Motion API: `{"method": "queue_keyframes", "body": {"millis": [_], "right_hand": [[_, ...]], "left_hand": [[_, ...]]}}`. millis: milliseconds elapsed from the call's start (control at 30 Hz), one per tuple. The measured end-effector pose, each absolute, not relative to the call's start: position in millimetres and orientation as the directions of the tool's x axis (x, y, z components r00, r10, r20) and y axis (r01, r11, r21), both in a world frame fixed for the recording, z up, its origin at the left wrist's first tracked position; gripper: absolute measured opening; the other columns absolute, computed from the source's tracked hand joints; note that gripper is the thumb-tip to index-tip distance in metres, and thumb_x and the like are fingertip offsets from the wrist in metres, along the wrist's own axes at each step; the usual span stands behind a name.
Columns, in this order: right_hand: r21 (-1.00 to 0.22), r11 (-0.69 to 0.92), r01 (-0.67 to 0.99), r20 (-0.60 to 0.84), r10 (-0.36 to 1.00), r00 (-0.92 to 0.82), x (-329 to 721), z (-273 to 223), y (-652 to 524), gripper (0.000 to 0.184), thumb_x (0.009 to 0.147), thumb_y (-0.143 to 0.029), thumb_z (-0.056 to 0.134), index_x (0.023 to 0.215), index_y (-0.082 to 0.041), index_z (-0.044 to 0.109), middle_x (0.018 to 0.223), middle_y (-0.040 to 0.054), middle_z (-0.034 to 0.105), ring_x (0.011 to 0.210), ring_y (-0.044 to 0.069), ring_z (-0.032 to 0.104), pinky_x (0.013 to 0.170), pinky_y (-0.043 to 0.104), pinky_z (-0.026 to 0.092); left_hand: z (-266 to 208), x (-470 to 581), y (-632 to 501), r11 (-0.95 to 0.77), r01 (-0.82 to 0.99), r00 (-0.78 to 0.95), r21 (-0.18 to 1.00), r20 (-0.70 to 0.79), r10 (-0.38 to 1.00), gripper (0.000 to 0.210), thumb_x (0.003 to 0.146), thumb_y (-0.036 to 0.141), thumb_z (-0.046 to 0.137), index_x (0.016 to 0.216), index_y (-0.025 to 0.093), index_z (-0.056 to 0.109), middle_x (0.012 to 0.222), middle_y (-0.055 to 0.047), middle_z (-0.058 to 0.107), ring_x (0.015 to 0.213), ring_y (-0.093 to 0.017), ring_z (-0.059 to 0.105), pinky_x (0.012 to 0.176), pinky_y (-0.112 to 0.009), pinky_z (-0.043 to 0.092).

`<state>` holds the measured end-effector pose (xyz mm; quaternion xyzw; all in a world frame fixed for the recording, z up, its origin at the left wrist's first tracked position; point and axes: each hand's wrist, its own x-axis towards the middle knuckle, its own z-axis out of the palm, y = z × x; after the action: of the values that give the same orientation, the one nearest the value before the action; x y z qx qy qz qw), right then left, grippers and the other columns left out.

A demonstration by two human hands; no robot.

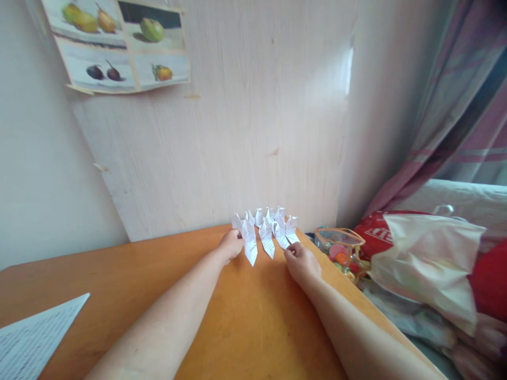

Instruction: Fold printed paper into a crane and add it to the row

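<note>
Several folded white paper birds (267, 240) with printed lines stand in rows at the far right corner of the table, near the wall. My left hand (232, 246) is at the left of the group, its fingers closed on the edge of the front left paper bird (250, 245). On the other side, my right hand (304, 262) has thumb and fingers pinched together at the lower tip of a right-hand paper bird (281, 236). Its fingertips partly cover that tip. Paper birds in the back row are partly hidden behind the front ones.
The orange-brown table (245, 327) meets a pale wood-grain panel (237, 132). A printed sheet (43, 332) lies at the left. Beyond the right edge are a clear pouch (340, 250) of colourful items, a white bag (428, 264) and a curtain (439, 116). Fruit pictures (130, 47) hang upper left.
</note>
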<state>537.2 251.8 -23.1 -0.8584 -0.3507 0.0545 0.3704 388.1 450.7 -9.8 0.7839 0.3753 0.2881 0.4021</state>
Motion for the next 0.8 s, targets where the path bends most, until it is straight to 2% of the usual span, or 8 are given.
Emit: {"method": "queue_keyframes", "body": {"millis": [100, 200, 467, 567, 667, 800], "right_hand": [[-0.671, -0.486, 0.561, 0.163, 0.641, 0.75, 537, -24, 252, 0.023, 0.089, -0.039, 0.049, 0.092, -0.028, 0.069, 0.091, 0.0069, 0.074, 0.085, 0.026, 0.067, 0.062, 0.03, 0.039], [-0.67, -0.488, 0.56, 0.16, 0.642, 0.75, 537, -24, 253, 0.024, 0.089, -0.039, 0.048, 0.093, -0.028, 0.069, 0.09, 0.0072, 0.074, 0.085, 0.026, 0.067, 0.061, 0.03, 0.038], [-0.685, -0.483, 0.545, 0.143, 0.644, 0.751, 536, -24, 253, 0.023, 0.088, -0.039, 0.048, 0.093, -0.028, 0.069, 0.087, 0.0075, 0.073, 0.086, 0.028, 0.067, 0.06, 0.031, 0.036], [-0.684, -0.492, 0.538, 0.132, 0.643, 0.755, 536, -23, 253, 0.023, 0.089, -0.039, 0.049, 0.093, -0.028, 0.068, 0.087, 0.0074, 0.073, 0.087, 0.028, 0.067, 0.06, 0.031, 0.036], [-0.678, -0.506, 0.534, 0.117, 0.642, 0.758, 536, -21, 254, 0.023, 0.089, -0.039, 0.05, 0.094, -0.028, 0.069, 0.088, 0.0066, 0.073, 0.088, 0.027, 0.067, 0.061, 0.03, 0.035], [-0.661, -0.539, 0.523, 0.091, 0.634, 0.768, 535, -20, 255, 0.024, 0.089, -0.038, 0.049, 0.097, -0.028, 0.069, 0.091, 0.0044, 0.074, 0.091, 0.025, 0.067, 0.062, 0.029, 0.034]], "left_hand": [[-15, 398, 464, -0.385, 0.392, 0.559, 0.835, 0.117, 0.821, 0.033, 0.093, 0.032, 0.063, 0.121, 0.015, 0.061, 0.122, -0.011, 0.064, 0.105, -0.023, 0.064, 0.09, -0.042, 0.055], [-19, 407, 474, -0.385, 0.409, 0.564, 0.827, 0.103, 0.819, 0.038, 0.095, 0.036, 0.06, 0.128, 0.017, 0.058, 0.127, -0.011, 0.06, 0.107, -0.024, 0.063, 0.089, -0.045, 0.056], [-32, 422, 481, -0.435, 0.406, 0.592, 0.804, 0.131, 0.795, 0.037, 0.095, 0.036, 0.06, 0.127, 0.016, 0.058, 0.127, -0.011, 0.061, 0.107, -0.023, 0.063, 0.089, -0.045, 0.056], [-39, 422, 479, -0.456, 0.431, 0.574, 0.779, 0.153, 0.805, 0.031, 0.091, 0.032, 0.065, 0.118, 0.016, 0.063, 0.118, -0.01, 0.066, 0.105, -0.024, 0.064, 0.09, -0.04, 0.054], [-42, 420, 476, -0.486, 0.47, 0.552, 0.737, 0.184, 0.814, 0.023, 0.084, 0.025, 0.07, 0.105, 0.018, 0.067, 0.104, -0.009, 0.073, 0.101, -0.024, 0.066, 0.087, -0.033, 0.051], [-40, 418, 473, -0.531, 0.561, 0.525, 0.635, 0.223, 0.821, 0.022, 0.081, 0.026, 0.068, 0.102, 0.02, 0.067, 0.104, -0.006, 0.075, 0.098, -0.023, 0.067, 0.084, -0.03, 0.048]]}}
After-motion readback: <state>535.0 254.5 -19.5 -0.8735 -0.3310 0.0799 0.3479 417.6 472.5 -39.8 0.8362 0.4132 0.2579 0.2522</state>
